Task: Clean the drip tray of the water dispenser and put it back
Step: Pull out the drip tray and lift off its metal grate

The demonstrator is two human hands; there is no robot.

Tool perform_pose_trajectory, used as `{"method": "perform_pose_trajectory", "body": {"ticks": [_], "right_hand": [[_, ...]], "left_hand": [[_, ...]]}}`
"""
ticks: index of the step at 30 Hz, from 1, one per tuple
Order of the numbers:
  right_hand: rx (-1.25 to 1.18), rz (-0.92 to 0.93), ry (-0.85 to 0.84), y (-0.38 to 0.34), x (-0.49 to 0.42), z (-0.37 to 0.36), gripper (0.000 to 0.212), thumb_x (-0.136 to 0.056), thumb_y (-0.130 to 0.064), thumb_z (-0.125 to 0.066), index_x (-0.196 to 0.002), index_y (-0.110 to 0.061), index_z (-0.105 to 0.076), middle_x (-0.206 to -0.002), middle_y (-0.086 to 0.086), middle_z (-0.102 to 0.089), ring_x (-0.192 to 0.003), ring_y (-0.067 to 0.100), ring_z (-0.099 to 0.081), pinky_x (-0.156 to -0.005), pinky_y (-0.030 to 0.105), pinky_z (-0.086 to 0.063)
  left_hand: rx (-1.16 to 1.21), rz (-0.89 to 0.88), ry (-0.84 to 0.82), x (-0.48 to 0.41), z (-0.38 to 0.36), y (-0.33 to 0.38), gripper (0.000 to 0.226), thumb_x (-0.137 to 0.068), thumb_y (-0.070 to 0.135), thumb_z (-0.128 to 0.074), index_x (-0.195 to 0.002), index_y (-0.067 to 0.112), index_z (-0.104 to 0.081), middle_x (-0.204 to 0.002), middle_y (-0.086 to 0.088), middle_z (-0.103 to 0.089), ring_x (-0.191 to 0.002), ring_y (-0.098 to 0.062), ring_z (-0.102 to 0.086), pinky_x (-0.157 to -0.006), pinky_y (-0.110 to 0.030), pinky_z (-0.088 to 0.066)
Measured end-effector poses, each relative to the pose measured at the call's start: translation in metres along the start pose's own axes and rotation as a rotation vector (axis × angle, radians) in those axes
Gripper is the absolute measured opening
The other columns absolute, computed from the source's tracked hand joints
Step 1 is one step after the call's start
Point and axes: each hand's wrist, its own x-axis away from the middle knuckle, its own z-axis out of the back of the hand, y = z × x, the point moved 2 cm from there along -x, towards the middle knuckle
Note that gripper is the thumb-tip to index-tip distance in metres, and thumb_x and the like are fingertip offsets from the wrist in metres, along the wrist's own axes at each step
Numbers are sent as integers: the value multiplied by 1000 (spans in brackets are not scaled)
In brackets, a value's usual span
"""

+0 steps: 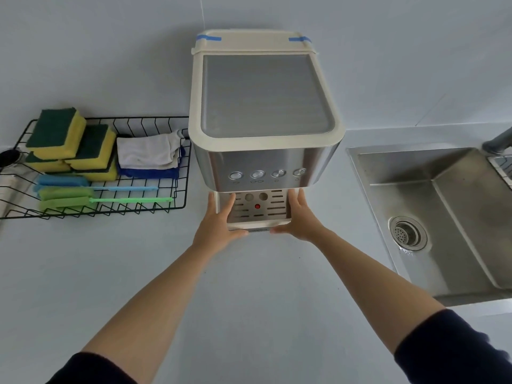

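Desk (249, 286): pale grey and flat, set against a wall of the same grey; it carries every item listed here.
Water dispenser (266, 112): upright at the back centre of the desk, close to the wall. Cream top frame, grey ribbed panel, brushed-metal front. Two strips of blue tape (208, 38) sit on the rear lid.
Buttons (267, 173): four round metal ones in a row across the front.
Drip tray (257, 214): at the foot of the water dispenser, below the buttons. Cream rim, slotted metal grille, red float (257, 206) near the middle. Its front edge juts toward the person; whether it is fully seated cannot be told.
Left hand (219, 225): fingers (229, 207) lie along the tray's left wall, thumb hooked round the front left corner, gripping the tray.
Right hand (302, 220): mirrors this on the right wall and front right corner, also gripping.
Sleeves (448, 353): dark, pushed up both forearms.
Wire basket (181, 189): black, just beside the dispenser on its left. It holds stacked yellow-and-green sponges (58, 131), a white cloth (146, 152) folded on a blue one, and blue and green long-handled brushes (66, 195).
Sink (357, 162): stainless steel, sunk into the desk to the right, with a round drain strainer (408, 235) in its floor.
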Motion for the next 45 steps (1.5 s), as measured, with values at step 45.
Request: {"method": "perform_pose_trajectory", "body": {"ticks": [45], "right_hand": [[-136, -89, 177, 9, 150, -28, 94, -65, -17, -79, -140, -19, -22, -117, -1, -39, -109, 15, -47, -93, 29, -51]], "left_hand": [[11, -80, -9, 124, -30, 18, 87, -71, 44, -71, -143, 29, -24, -156, -5, 6, -132, -18, -40, -101, -32, -43]]}}
